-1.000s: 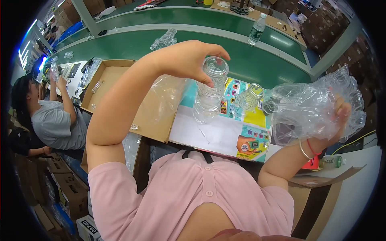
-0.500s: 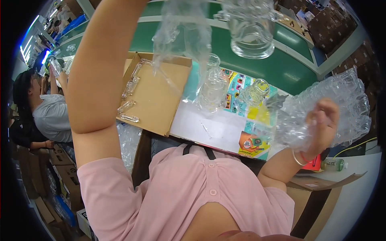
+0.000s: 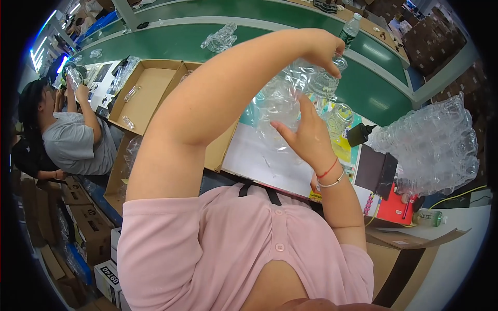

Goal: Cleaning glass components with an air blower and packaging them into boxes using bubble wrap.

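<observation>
My left hand (image 3: 322, 47) reaches across from the left, its fingers curled round the top of a clear vessel (image 3: 323, 85) above the work surface. Crumpled clear plastic (image 3: 282, 96) spreads beside it, with see-through shapes under it that blend together. My right hand (image 3: 311, 137), with a red cord and a bangle at the wrist, has thumb and fingers apart against the near side of this plastic. Another clear vessel (image 3: 340, 116) stands just right of my fingers. Below lies a white sheet (image 3: 254, 160) with colourful printed edges.
A black bottle with a pointed tip (image 3: 359, 135) and a large pack of clear plastic vessels (image 3: 430, 145) are at the right. Cardboard trays (image 3: 150, 78) hold small clear pieces at the left. A water bottle (image 3: 351, 30) stands beyond my left hand. A co-worker (image 3: 72, 132) sits far left.
My left hand has come down and right with the clear vessel. My right hand has moved left from the vessel pack to the middle, without the clear plastic that was by it.
</observation>
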`<state>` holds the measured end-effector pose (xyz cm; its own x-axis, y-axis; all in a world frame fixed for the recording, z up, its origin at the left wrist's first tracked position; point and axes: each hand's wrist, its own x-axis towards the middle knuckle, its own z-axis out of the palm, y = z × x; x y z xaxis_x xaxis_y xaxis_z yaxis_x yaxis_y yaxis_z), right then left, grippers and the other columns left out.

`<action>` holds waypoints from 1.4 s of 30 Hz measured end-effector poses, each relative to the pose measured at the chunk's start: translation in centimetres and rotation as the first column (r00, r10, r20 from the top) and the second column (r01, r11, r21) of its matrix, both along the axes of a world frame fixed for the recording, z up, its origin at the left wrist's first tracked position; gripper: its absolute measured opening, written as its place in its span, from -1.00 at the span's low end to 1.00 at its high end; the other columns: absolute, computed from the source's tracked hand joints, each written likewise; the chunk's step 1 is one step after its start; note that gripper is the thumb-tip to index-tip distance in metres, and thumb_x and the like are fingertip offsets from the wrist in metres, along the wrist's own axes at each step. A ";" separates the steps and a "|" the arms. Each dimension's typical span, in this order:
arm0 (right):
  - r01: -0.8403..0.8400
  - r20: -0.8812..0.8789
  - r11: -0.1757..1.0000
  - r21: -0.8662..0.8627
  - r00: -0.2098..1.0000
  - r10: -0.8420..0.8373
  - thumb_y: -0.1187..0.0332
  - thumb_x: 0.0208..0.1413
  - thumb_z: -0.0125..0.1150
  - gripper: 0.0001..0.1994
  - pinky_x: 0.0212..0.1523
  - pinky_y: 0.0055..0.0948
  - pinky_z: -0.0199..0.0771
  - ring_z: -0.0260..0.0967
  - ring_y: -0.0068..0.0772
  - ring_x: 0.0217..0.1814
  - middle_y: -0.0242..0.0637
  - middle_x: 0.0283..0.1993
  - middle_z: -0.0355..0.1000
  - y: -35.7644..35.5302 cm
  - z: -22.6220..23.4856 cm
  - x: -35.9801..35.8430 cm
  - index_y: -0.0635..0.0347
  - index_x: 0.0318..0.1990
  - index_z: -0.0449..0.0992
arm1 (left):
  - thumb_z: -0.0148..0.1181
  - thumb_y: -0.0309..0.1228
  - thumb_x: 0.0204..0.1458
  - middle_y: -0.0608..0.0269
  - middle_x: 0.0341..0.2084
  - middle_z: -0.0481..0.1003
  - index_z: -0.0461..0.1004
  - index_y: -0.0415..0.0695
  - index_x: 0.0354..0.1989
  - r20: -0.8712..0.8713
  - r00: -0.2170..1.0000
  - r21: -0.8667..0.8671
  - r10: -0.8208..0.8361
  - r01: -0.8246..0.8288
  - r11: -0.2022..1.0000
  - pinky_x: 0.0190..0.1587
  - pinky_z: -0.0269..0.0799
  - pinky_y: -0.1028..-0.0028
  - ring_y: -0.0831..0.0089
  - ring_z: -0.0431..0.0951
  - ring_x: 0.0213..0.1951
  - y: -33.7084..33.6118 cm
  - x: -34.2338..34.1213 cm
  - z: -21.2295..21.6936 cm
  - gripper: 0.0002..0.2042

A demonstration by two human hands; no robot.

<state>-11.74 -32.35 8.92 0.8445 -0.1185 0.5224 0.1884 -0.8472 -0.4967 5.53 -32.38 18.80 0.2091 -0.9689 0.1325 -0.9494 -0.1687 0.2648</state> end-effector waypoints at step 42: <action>-0.419 0.331 0.475 0.774 0.907 0.261 -0.10 0.03 0.05 -0.45 -0.69 -0.63 0.02 0.12 -0.58 -0.70 -0.27 -0.64 0.24 -10.0 1.0 -11.5 0.39 -0.46 0.43 | 0.22 -0.42 -0.18 0.03 -0.20 0.41 0.34 0.09 0.03 -0.034 0.990 0.198 0.135 -0.126 0.972 -0.11 0.36 0.27 0.12 0.44 -0.16 14.0 -4.8 -4.5 -0.51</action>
<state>-23.20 -42.30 9.93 0.8386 -0.2749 0.4703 0.5040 0.0640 -0.8613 0.72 -18.40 14.26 0.3366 -0.9391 -0.0688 -0.9032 -0.3427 0.2584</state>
